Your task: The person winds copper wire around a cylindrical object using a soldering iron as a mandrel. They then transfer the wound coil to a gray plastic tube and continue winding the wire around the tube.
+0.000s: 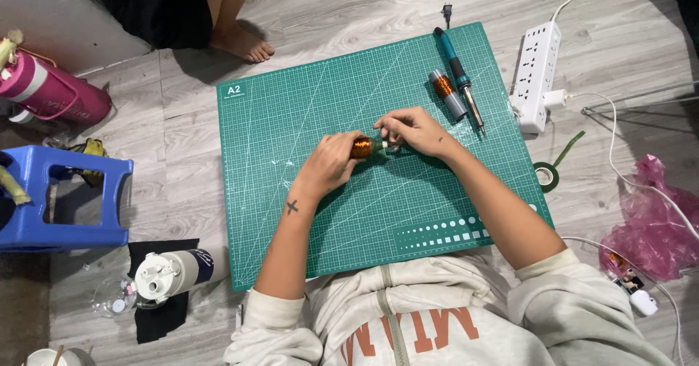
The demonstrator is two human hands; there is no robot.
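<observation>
Plainly, both hands meet over the middle of the green cutting mat point(320, 104), which lies on the wooden floor point(626, 16). The left hand point(331, 163) wraps its fingers around a small cylinder wound with copper-coloured wire point(362, 147), so that grip is closed on the coil. The right hand point(409, 128) pinches the pale end of the same piece just beside the winding, thumb and fingertips together on it; what exactly sits between those fingertips is too small to tell. The coil is held just above the mat, between the two hands.

Judging by its look, the coil is light and stiff at the core, but the fine wire turns seem delicate and could slip or unravel if rubbed sideways. The safer hold seems to be the bare ends of the core, with only gentle pressure over the winding.

Near the mat's far right corner lie a second copper-wound cylinder point(445, 92) and a soldering iron with a teal handle point(459, 75), side by side and well apart from the hands. A white power strip point(537, 71) rests off the mat, a roll of green tape point(545, 176) near its edge, and a pink plastic bag point(652, 217) farther right. A blue stool point(62, 202) and a pink bottle point(47, 89) stand at the left.
</observation>
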